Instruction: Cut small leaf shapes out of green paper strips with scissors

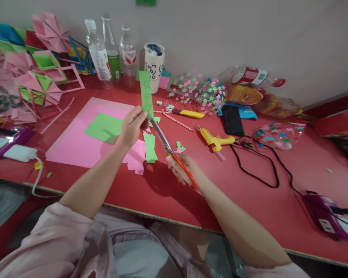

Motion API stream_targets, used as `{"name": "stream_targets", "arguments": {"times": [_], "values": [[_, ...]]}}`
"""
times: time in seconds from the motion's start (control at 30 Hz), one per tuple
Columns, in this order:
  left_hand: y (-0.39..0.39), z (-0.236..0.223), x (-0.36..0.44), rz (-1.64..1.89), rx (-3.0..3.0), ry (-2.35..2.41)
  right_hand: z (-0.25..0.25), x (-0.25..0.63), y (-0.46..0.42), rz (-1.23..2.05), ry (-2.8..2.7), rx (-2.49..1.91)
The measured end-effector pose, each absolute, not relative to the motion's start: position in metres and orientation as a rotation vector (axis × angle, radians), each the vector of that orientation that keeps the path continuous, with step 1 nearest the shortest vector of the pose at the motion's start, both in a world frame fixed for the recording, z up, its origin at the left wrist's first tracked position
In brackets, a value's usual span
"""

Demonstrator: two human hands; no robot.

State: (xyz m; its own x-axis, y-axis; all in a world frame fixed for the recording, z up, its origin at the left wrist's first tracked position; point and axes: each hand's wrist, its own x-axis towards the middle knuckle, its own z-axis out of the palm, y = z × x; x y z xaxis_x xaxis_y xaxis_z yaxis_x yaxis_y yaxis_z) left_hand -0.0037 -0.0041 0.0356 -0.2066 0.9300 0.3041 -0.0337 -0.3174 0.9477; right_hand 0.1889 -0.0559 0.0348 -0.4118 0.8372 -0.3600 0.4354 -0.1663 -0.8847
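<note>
My left hand [133,125] pinches the lower end of a green paper strip [146,90] that has stars drawn on it. In my right hand [183,169] are scissors [188,173] with orange handles, their blades reaching up to the strip's lower end. Below the blades a green paper scrap [150,148] and a cut pink paper scrap [136,156] lie on the red table. Small cut green and pink stars [179,147] rest just right of the scissors. A green paper rectangle [104,127] lies on a large pink sheet [72,144] beside my left forearm.
Several bottles and a white cup [154,63] stand along the wall. Folded paper pieces [43,73] crowd the left. To the right are a yellow glue gun [216,139], a yellow cutter [191,114], a phone [233,120], a black cable [261,185] and a purple power strip [330,216].
</note>
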Motion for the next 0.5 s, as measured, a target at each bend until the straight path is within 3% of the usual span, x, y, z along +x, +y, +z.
{"name": "stream_targets", "arguments": {"times": [0.5], "values": [[-0.0031,0.0308,-0.0044,1.676,1.323,1.182,0.0335,0.1880,-0.0546,1.635,-1.750,-1.458]]}}
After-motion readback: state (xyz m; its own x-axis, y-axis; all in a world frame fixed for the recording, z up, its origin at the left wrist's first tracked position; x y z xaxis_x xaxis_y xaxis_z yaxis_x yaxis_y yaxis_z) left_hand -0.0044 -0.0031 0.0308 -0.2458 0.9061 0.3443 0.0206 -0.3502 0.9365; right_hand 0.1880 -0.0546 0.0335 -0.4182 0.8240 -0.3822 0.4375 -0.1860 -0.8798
